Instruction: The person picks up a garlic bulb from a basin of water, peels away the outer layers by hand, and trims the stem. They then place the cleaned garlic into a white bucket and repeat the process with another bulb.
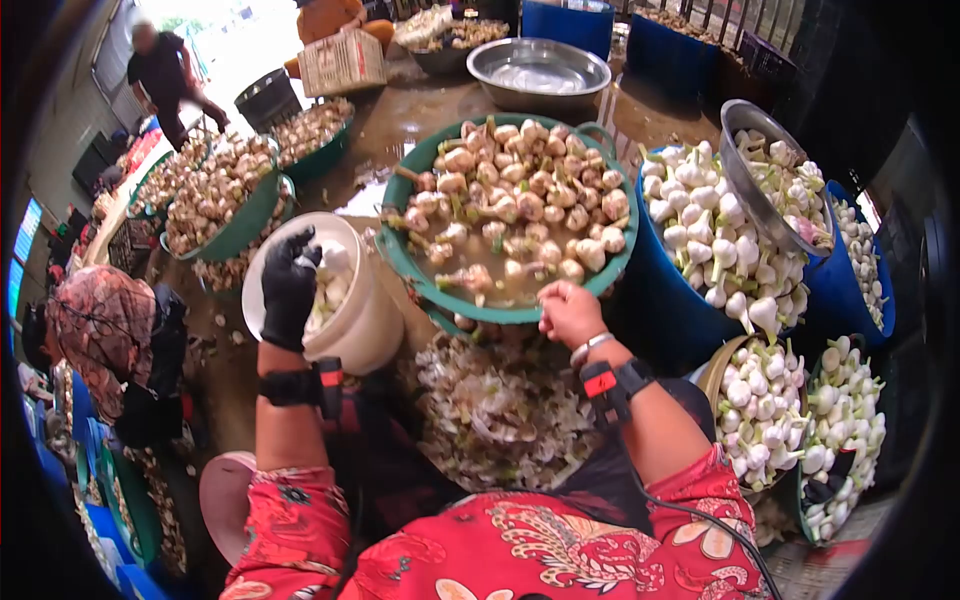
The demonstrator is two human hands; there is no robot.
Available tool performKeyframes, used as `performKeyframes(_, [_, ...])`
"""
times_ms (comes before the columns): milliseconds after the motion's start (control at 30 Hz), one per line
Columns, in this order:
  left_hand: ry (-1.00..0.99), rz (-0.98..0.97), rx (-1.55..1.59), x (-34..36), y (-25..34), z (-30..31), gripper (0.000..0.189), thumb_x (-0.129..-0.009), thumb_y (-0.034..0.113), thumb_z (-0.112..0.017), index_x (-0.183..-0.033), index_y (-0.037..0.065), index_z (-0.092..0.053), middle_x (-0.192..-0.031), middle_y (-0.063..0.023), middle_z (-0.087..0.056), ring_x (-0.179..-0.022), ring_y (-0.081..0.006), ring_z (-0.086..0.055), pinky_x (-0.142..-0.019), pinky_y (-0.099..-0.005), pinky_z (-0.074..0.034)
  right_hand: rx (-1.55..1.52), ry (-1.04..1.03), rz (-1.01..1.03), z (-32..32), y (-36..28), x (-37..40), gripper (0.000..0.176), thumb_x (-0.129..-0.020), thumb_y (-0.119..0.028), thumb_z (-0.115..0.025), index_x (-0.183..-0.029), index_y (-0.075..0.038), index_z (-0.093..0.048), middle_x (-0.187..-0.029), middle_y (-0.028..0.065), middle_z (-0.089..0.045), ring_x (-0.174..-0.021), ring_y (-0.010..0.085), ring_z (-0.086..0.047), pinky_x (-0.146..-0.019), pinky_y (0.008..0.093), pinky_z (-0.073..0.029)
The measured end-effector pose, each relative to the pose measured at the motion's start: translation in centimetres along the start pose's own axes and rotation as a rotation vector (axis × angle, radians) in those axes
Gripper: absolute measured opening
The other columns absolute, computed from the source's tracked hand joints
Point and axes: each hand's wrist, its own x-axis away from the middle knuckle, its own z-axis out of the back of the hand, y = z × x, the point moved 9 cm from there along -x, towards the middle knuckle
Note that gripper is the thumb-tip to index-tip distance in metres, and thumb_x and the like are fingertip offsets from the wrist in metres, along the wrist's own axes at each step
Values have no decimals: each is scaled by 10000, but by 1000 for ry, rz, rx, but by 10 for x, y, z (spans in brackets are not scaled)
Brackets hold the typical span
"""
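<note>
My left hand point(290, 285), in a black glove, is raised over a white bucket point(370, 310) of peeled white garlic. Its fingers are curled by a white bulb point(308, 256); whether they grip it is hard to tell. My bare right hand point(568, 308) is closed at the near rim of a green basin point(435, 290); anything inside its fingers is hidden. Unpeeled garlic bulbs point(530, 190) fill the far part of that basin, with murky water nearer me. Beneath it lies a heap of garlic skins point(500, 410).
Blue tubs point(655, 270) of white garlic stand at right, a metal bowl point(735, 180) tilted on them. An empty metal basin point(540, 75) is at the back. Green tubs point(235, 240) of garlic stand left. One person point(160, 75) is back left, another point(100, 330) close left.
</note>
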Motion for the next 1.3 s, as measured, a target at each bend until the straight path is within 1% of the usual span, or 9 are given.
performKeyframes(233, [-582, -8, -182, 53, 5, -162, 276, -775, 184, -690, -1024, 64, -678, -972, -165, -658, -912, -340, -632, -811, -389, -496, -15, -128, -183, -11, 34, 9, 197, -858, -142, -593, -1028, -44, -618, -818, 22, -627, -634, 106, -620, -513, 236, -494])
performKeyframes(400, [-826, -135, -700, 53, -50, -262, 536, -674, 242, -638, -1201, 155, -595, -953, -130, -677, -837, -330, -655, -741, -437, -506, -18, -248, -65, -24, 36, -6, 158, -889, -180, -568, -896, -44, -649, -758, 28, -645, -653, 98, -623, -519, 216, -478])
performKeyframes(533, [-1058, -8, -806, 54, -72, -281, 368, -762, 360, -598, -1049, 134, -650, -979, -127, -684, -898, -292, -664, -768, -447, -514, 104, -155, 162, -31, 11, -8, 366, -801, -6, -504, -1149, -41, -609, -939, 60, -608, -710, 125, -624, -583, 232, -504])
performKeyframes(667, [-1004, 90, -730, 43, -36, -258, 333, -776, 365, -627, -983, 112, -693, -950, -149, -684, -872, -305, -664, -769, -409, -522, 107, -192, 145, -36, -6, -13, 476, -768, 3, -589, -1238, -62, -554, -1025, 72, -587, -793, 110, -606, -648, 240, -512])
performKeyframes(833, [-738, 322, 235, 65, 10, -214, 298, -798, 124, -702, -1087, 54, -671, -875, -70, -698, -794, -130, -638, -740, -291, -504, -256, -123, 423, -35, -49, 2, 768, -666, 11, -687, -1377, -97, -415, -1300, 102, -476, -1014, 177, -585, -848, 283, -493])
performKeyframes(900, [-704, 283, 413, 80, 22, -209, 237, -828, 113, -640, -1050, 36, -672, -908, -164, -692, -795, -231, -669, -731, -336, -506, -241, -308, 323, -50, -31, -5, 650, -663, -13, -682, -1290, -45, -511, -1222, 112, -557, -1056, 187, -580, -903, 299, -470])
performKeyframes(1067, [-617, 132, 254, 87, 23, -199, 222, -821, 150, -638, -1018, 52, -673, -895, -172, -670, -850, -310, -655, -751, -366, -504, 202, -26, 678, -45, -75, 32, 525, -585, -62, -633, -1108, -24, -597, -1078, 142, -591, -1041, 275, -556, -945, 342, -438])
performKeyframes(1133, [-615, -205, 12, 85, 45, -193, 171, -826, 157, -627, -955, 50, -664, -862, -162, -656, -829, -329, -640, -715, -397, -497, 267, -15, 721, -51, -78, 37, 522, -571, -70, -634, -1090, -27, -600, -1073, 145, -585, -1040, 284, -542, -947, 345, -434])
performKeyframes(1300, [-566, 16, 233, 76, 21, -188, 134, -845, 154, -607, -933, 60, -645, -855, -165, -640, -793, -313, -632, -694, -385, -483, 359, 16, 797, -57, -98, 44, 467, -568, -61, -639, -1030, -31, -581, -1025, 126, -537, -982, 267, -540, -901, 330, -449])
